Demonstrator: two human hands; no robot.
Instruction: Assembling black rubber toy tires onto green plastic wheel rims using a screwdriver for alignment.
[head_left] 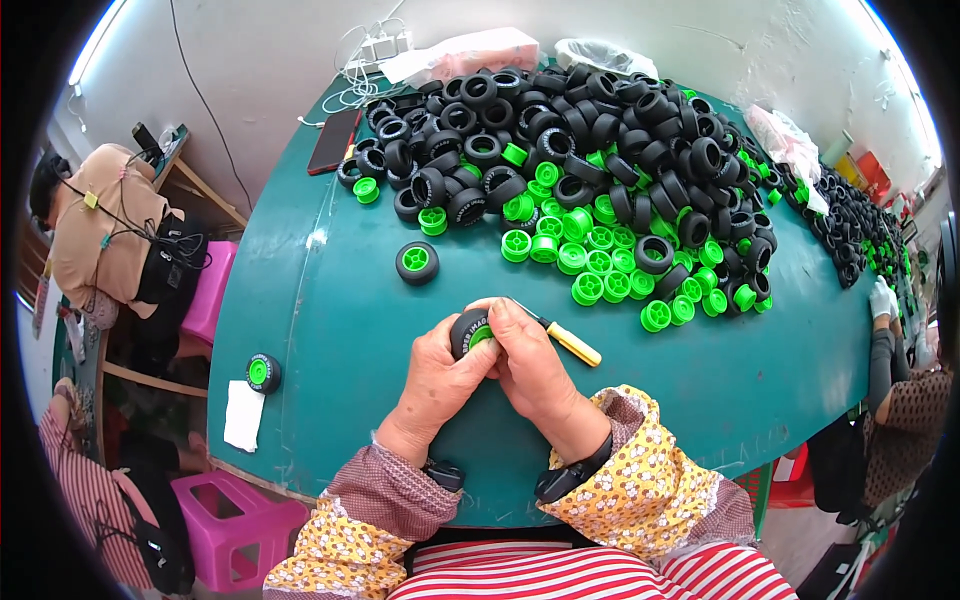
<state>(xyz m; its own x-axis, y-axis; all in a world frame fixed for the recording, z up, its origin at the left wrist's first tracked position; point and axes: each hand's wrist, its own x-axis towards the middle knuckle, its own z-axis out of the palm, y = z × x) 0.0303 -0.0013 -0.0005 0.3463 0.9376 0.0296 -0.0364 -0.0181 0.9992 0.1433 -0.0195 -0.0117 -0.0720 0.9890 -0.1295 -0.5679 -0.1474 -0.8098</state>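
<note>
Both my hands grip one small toy wheel [474, 331], a black rubber tire around a bright green rim, above the middle of the green table. My left hand [436, 366] closes on its left side, thumb across the rim. From the right, my right hand [534, 362] presses it with thumb and fingers; some fingertips are hidden behind the tire. Just beyond my right hand lies a screwdriver with a yellow handle [575, 344]. A fitted wheel [417, 263] lies farther off to the left, and another fitted wheel [263, 373] sits at the table's left edge.
Black tires [640, 130] form a large heap at the back, with loose green rims [598, 262] along its near side. A phone [334, 140], cables and white paper [244, 415] lie on the left. Pink stools [240, 530] and people flank the table [330, 330].
</note>
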